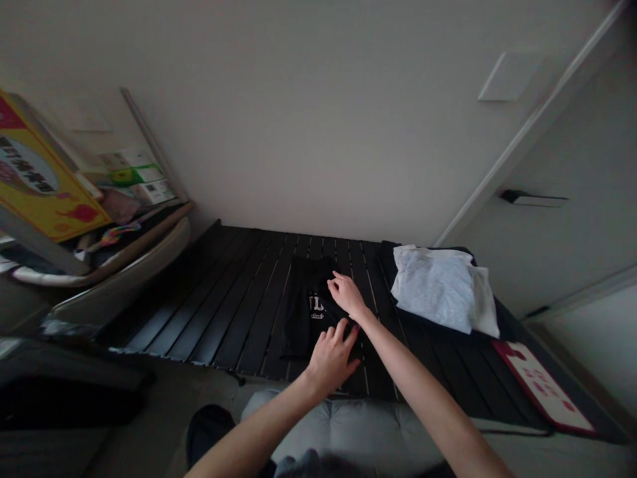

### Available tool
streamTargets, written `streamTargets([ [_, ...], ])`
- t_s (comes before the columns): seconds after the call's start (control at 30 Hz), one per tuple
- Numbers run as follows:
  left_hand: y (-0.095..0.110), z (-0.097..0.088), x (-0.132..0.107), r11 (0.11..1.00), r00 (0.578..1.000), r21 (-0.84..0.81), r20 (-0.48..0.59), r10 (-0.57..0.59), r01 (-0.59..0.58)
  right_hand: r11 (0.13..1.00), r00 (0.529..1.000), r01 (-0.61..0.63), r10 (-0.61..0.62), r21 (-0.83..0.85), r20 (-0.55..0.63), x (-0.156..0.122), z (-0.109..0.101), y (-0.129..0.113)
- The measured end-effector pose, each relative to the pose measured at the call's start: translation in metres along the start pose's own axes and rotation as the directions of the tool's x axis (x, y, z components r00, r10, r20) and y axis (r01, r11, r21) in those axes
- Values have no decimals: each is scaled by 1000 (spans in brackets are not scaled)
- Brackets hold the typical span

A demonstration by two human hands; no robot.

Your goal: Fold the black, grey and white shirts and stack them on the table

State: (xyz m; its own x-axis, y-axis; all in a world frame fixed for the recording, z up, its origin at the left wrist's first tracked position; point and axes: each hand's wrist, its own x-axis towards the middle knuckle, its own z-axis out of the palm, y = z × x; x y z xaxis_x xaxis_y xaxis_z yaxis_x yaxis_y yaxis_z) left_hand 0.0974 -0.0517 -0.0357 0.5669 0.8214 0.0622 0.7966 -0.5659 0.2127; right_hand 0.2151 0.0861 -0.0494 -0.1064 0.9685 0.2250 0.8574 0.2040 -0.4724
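Clock centre: the black garment [297, 318] with white lettering, lying on the slatted black table [239, 292].
Left hand: [332, 355] at 5 o'clock, open, palm down, thumb apart from the fingers, fingertips by the garment's lower edge.
Right hand: [346, 294] at 3 o'clock, fingers bent over the garment's side; cannot tell whether they pinch cloth.
Folded clothes: a light grey and white stack [435, 289] farther out at 3 o'clock, on dark cloth [413, 311].
Red-and-white sheet: [540, 385] at 4 o'clock, on the table's end.
Yellow box: [54, 199] well apart at 10 o'clock.
Grey cushion: [348, 425] at 6 o'clock, below the table's near edge.
Door handle: [535, 198] at 2 o'clock.
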Motion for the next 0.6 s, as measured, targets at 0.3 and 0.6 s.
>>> streamTargets([
  [0.3,-3,-3,32,999,994,15,100,47,-48,971,938,240,-234,8,255,40,21,-3],
  [0.6,-12,-13,9,944,991,-307,-28,-131,116,953,988,156,-151,-259,40,72,3,-8],
])
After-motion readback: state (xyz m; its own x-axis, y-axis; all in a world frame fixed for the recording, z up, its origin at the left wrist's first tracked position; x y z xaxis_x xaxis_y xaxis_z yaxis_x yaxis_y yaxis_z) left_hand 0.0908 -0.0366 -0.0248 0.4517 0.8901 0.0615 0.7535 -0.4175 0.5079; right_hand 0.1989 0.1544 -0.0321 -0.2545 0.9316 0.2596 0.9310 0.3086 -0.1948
